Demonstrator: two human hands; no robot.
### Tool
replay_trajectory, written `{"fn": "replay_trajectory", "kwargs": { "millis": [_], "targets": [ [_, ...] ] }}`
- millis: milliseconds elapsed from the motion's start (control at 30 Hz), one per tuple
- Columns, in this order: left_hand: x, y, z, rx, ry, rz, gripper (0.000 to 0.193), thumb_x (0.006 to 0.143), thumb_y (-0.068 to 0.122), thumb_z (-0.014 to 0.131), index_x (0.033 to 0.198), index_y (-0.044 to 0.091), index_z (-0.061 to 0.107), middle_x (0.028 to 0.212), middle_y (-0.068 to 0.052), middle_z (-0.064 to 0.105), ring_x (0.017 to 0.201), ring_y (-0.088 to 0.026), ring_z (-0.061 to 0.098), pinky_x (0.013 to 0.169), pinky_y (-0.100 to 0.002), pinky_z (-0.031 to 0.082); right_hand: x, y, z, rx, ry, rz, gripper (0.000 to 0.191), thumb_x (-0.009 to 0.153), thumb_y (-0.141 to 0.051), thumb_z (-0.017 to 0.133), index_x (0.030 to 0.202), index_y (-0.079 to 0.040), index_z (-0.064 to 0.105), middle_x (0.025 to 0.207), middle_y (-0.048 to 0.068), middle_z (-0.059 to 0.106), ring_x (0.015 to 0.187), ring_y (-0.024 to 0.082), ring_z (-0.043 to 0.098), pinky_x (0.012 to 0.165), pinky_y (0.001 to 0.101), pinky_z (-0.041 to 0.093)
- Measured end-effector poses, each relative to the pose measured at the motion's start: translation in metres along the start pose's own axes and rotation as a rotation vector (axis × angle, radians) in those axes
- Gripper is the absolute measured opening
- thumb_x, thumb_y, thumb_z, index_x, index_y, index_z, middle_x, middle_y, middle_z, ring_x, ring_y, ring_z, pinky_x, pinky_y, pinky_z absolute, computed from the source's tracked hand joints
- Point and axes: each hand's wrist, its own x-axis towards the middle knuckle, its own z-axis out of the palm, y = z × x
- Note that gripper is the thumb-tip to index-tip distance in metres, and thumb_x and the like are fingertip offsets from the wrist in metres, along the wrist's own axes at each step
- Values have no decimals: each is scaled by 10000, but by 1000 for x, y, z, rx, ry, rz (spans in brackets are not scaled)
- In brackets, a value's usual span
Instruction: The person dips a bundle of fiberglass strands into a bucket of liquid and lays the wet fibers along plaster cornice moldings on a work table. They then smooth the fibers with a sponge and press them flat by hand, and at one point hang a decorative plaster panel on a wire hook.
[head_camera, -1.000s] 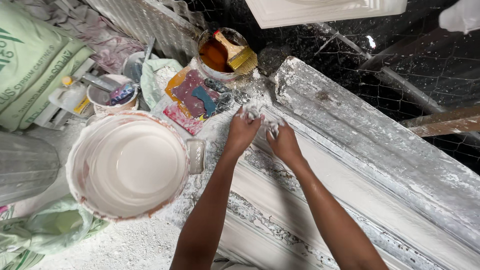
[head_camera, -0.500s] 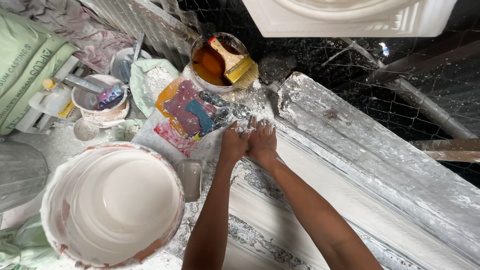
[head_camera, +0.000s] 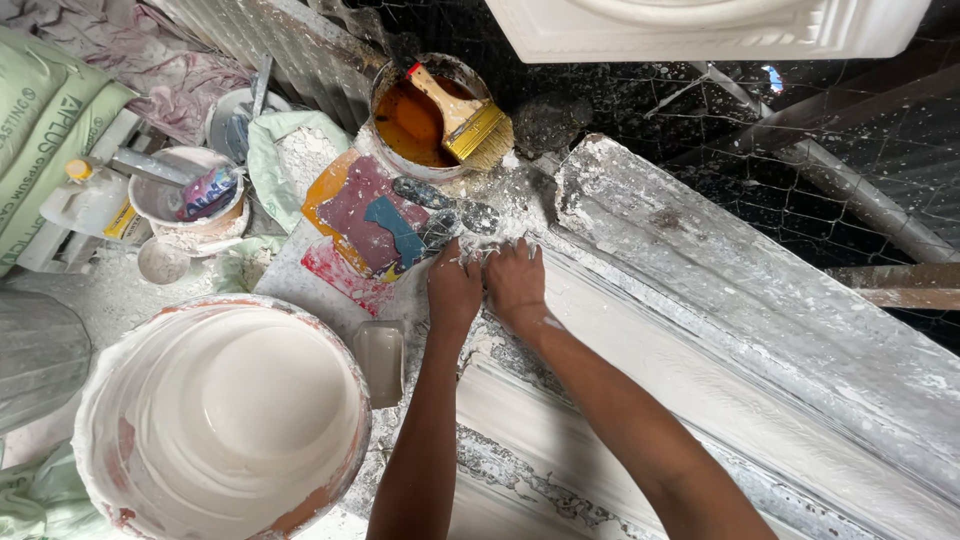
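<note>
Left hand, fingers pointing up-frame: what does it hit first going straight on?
Likely the plaster-caked scraper lying just past the left hand; beyond it, the can of orange liquid. Depth is unclear.

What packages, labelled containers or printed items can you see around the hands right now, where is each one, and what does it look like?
Sack: far left edge, pale green woven bag with darker green print.
Bottle: left, beside the sack, lying down; white plastic, yellow cap, yellow label.
Printed sheet: just left of the left hand and right hand, flat under plaster dust; orange, purple, blue and pink patches.
No signs or screens.
</note>
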Motion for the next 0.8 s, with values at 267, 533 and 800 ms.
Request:
{"fn": "replay_trajectory", "kwargs": {
  "millis": [267,533,800],
  "targets": [
    [4,5,0,237,61,119,363,900,65,672,1249,-29,647,1230,-211,672,1112,-410,627,981,-455,508,2,82,42,1231,69,218,447,956,-325,708,1320,-91,595,1195,74,699,1078,219,693,947,381,566],
    [-5,2,19,402,63,292,354,839,129,726,1173,23,674,1133,-107,693,1112,-317,598,954,-442,486,-19,125,112,2014,143,268,316,921,-115,717,1205,-14,621,1062,151,734,901,218,713,752,335,595],
    [-12,-20,24,477,162,243,388,872,172,721,1220,15,657,1194,-195,620,1134,-373,576,954,-488,467,-19,98,86,1197,244,398,364,882,-281,763,1122,-15,700,1020,165,765,874,252,748,793,372,591]
  ]
}}
